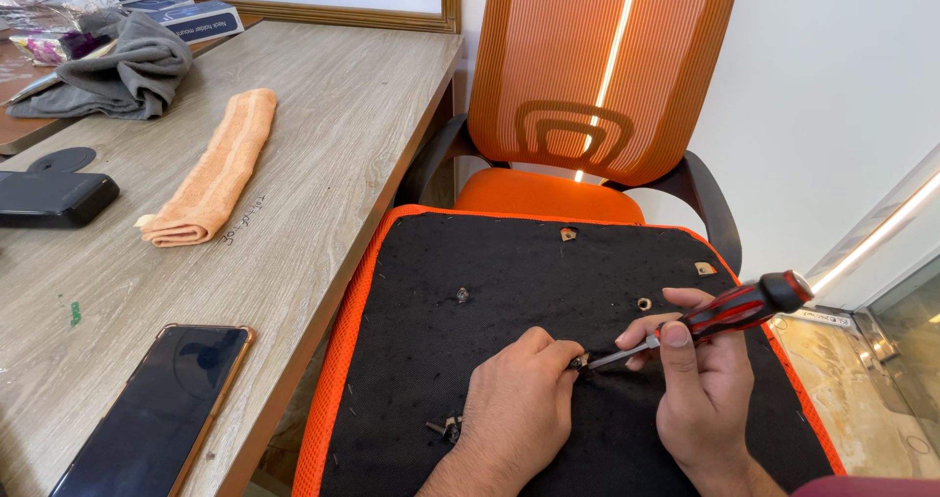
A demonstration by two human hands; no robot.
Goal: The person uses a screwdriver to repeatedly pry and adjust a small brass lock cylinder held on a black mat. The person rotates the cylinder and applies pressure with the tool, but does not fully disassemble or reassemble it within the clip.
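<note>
An upturned chair seat (509,272), black underneath with an orange mesh edge, lies in front of me. My right hand (700,389) grips a red-and-black screwdriver (739,309), its metal tip angled down-left onto the seat's underside. My left hand (519,399) pinches a small screw (581,362) right at the screwdriver's tip. Other fittings show on the black fabric: a bolt (461,293), a threaded hole (643,303) and a loose screw (446,426) near my left wrist.
An orange mesh office chair (597,76) stands behind the seat. On the wooden desk (323,144) to the left lie a phone (157,409), a rolled orange towel (217,169), a grey cloth (122,66), a black case (54,198) and boxes (201,19).
</note>
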